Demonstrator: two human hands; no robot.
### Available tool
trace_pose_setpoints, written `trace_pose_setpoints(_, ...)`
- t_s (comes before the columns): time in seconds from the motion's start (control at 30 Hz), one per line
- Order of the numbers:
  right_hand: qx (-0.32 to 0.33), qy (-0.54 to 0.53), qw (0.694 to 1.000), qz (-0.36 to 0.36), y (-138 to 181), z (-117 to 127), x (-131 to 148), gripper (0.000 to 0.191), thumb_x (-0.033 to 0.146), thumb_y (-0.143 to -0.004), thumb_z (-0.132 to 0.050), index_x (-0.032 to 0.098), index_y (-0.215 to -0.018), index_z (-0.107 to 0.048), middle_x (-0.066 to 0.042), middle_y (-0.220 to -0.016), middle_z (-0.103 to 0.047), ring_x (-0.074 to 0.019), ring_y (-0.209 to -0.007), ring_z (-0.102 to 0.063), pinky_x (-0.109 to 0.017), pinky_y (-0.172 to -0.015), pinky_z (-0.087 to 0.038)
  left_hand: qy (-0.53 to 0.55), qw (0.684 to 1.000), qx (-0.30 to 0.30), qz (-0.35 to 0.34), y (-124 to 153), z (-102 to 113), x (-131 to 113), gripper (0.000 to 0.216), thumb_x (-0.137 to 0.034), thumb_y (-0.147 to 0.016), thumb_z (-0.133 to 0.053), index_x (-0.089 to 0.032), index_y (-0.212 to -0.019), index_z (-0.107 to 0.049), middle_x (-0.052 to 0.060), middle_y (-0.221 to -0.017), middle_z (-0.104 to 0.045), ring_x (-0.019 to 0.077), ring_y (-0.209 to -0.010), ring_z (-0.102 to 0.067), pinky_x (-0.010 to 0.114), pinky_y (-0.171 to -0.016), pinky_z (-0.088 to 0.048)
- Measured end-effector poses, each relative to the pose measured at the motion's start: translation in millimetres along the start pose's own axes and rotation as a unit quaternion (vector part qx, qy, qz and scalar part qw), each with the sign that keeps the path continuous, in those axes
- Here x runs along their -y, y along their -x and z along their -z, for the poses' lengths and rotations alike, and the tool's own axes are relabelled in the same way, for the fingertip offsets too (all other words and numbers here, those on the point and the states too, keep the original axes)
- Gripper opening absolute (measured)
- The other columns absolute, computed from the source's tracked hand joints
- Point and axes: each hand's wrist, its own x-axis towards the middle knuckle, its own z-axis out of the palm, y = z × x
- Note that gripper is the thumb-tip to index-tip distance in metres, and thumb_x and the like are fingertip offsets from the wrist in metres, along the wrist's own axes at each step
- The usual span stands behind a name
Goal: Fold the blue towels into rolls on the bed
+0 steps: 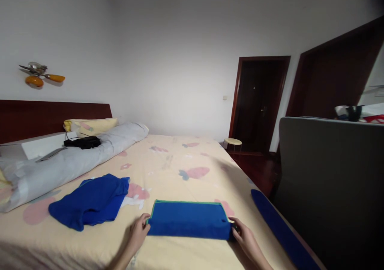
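A blue towel with green edging lies folded into a wide rectangle on the bed, its near edge a thick fold. My left hand is closed on its near left corner, fingertips at the green edge. At the opposite end, my right hand grips the near right corner between thumb and fingers. Left of the hands lies a crumpled blue cloth, touched by neither hand. Another blue cloth hangs along the bed's right edge.
The bed's patterned sheet spreads beneath everything. A rolled grey quilt with a black item on it runs along the left. To the right stands a dark grey panel. A round stool is near the door.
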Motion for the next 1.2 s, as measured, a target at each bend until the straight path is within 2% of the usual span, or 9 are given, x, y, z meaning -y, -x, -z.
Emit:
trace_pose_setpoints(0.13,-0.072,0.172,0.982,0.027,-7.4,-13.5,-17.5,0.041,0.033,-0.081,-0.041,0.017,-0.107,-0.068,-0.013,-0.103,-0.071,-0.0281,-0.096,-0.065,-0.040,-0.087,-0.049,-0.209,0.976,-0.064,-0.021,3.8,-9.4,-6.4,0.039,-0.010,-0.080,-0.046,-0.022,-0.111,-0.067,0.005,-0.100,-0.070,0.0220,-0.103,-0.063,0.038,-0.093,-0.044)
trace_pose_setpoints(0.23,-0.109,0.226,0.965,0.075,-2.8,-32.8,-1.0,0.044,0.027,-0.085,-0.036,0.016,-0.114,-0.067,-0.016,-0.117,-0.067,-0.0298,-0.106,-0.063,-0.045,-0.093,-0.048,-0.238,0.965,-0.067,-0.091,16.4,-24.0,-20.0,0.046,-0.011,-0.086,-0.041,-0.025,-0.125,-0.061,0.006,-0.123,-0.066,0.0224,-0.116,-0.057,0.038,-0.100,-0.041)
trace_pose_setpoints(0.37,0.024,0.182,0.963,0.196,10.9,-76.9,55.0,0.050,0.038,-0.094,-0.037,0.026,-0.142,-0.044,-0.009,-0.146,-0.047,-0.0275,-0.134,-0.044,-0.046,-0.109,-0.037,-0.189,0.952,0.064,-0.233,33.2,-56.1,-64.5,0.066,-0.013,-0.087,-0.037,-0.026,-0.150,-0.030,0.000,-0.156,-0.034,0.0187,-0.141,-0.033,0.035,-0.114,-0.030)
trace_pose_setpoints(0.5,0.153,0.166,0.949,0.220,17.7,-103.6,81.4,0.058,0.049,-0.095,-0.038,0.036,-0.150,-0.022,-0.003,-0.156,-0.027,-0.0267,-0.143,-0.027,-0.050,-0.114,-0.029,-0.173,0.937,0.180,-0.244,36.3,-70.8,-92.0,0.067,-0.026,-0.092,-0.039,-0.027,-0.154,-0.013,0.001,-0.160,-0.015,0.0230,-0.147,-0.018,0.047,-0.119,-0.021)
trace_pose_setpoints(0.6,0.156,0.187,0.950,0.198,17.0,-91.4,61.1,0.055,0.050,-0.096,-0.037,0.039,-0.148,-0.024,-0.001,-0.156,-0.025,-0.0267,-0.144,-0.026,-0.051,-0.115,-0.027,-0.183,0.939,0.202,-0.208,31.0,-55.7,-72.6,0.060,-0.034,-0.096,-0.036,-0.035,-0.152,-0.014,-0.002,-0.160,-0.014,0.0244,-0.147,-0.018,0.051,-0.117,-0.022)
trace_pose_setpoints(0.73,0.125,0.220,0.956,0.145,17.0,-51.5,14.7,0.054,0.049,-0.095,-0.037,0.039,-0.147,-0.028,-0.001,-0.156,-0.027,-0.0269,-0.143,-0.026,-0.052,-0.115,-0.027,-0.206,0.942,0.183,-0.192,24.7,-21.1,-20.1,0.059,-0.035,-0.097,-0.035,-0.040,-0.151,-0.011,-0.003,-0.160,-0.016,0.0229,-0.146,-0.020,0.049,-0.117,-0.021)
trace_pose_setpoints(0.87,0.120,0.244,0.956,0.111,17.5,-23.5,-15.9,0.054,0.033,-0.093,-0.035,0.033,-0.147,-0.032,-0.003,-0.154,-0.029,-0.0246,-0.143,-0.028,-0.052,-0.114,-0.029,-0.209,0.939,0.173,-0.212,20.8,-1.4,15.0,0.062,-0.030,-0.096,-0.039,-0.042,-0.151,-0.013,-0.003,-0.158,-0.023,0.0205,-0.144,-0.027,0.046,-0.116,-0.026)
trace_pose_setpoints(1.07,0.064,0.208,0.969,0.118,10.8,-16.8,-32.3,0.055,0.022,-0.082,-0.040,0.023,-0.136,-0.053,-0.008,-0.144,-0.048,-0.0246,-0.134,-0.044,-0.043,-0.105,-0.041,-0.185,0.942,0.109,-0.257,8.8,-3.0,29.6,0.069,-0.008,-0.082,-0.043,-0.036,-0.145,-0.038,0.000,-0.148,-0.046,0.0180,-0.132,-0.047,0.040,-0.110,-0.038)
trace_pose_setpoints(1.2,0.017,0.145,0.984,0.101,6.8,-13.3,-35.4,0.045,0.029,-0.081,-0.045,0.022,-0.120,-0.066,-0.010,-0.132,-0.061,-0.0262,-0.118,-0.059,-0.038,-0.100,-0.044,-0.175,0.945,0.052,-0.272,5.4,-0.3,31.6,0.061,-0.005,-0.076,-0.046,-0.034,-0.128,-0.058,0.000,-0.135,-0.060,0.0197,-0.121,-0.057,0.037,-0.103,-0.045)
